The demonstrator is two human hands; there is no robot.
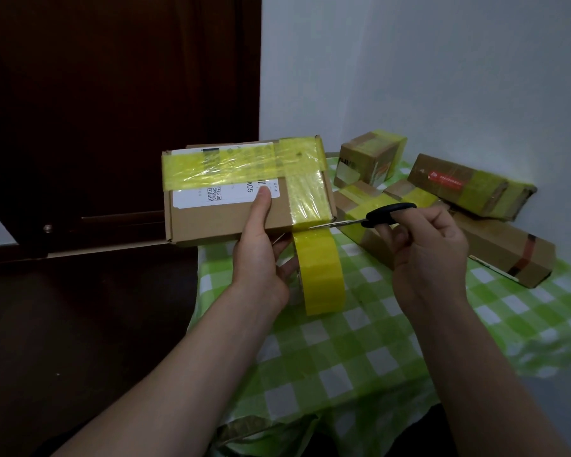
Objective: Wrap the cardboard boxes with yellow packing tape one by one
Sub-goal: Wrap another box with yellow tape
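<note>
Gripping black scissors (376, 216), the right hand (432, 252) holds the blades at the yellow tape (310, 239) under the cardboard box (211, 222), which the left hand (257, 255) clamps aloft, thumb on top. Next (I judge): 1 clean snip, freeing the hanging tape roll (323, 278). Behind, wrapped boxes (475, 189) crowd the checked tablecloth (376, 341), clear of the blades.

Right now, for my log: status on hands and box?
Left hand holds cardboard box, thumb on label. Right hand grips scissors, blades at yellow tape above hanging roll. Nothing blocks the cut.

Home: wooden door (112, 110), checked tablecloth (376, 341)
</note>
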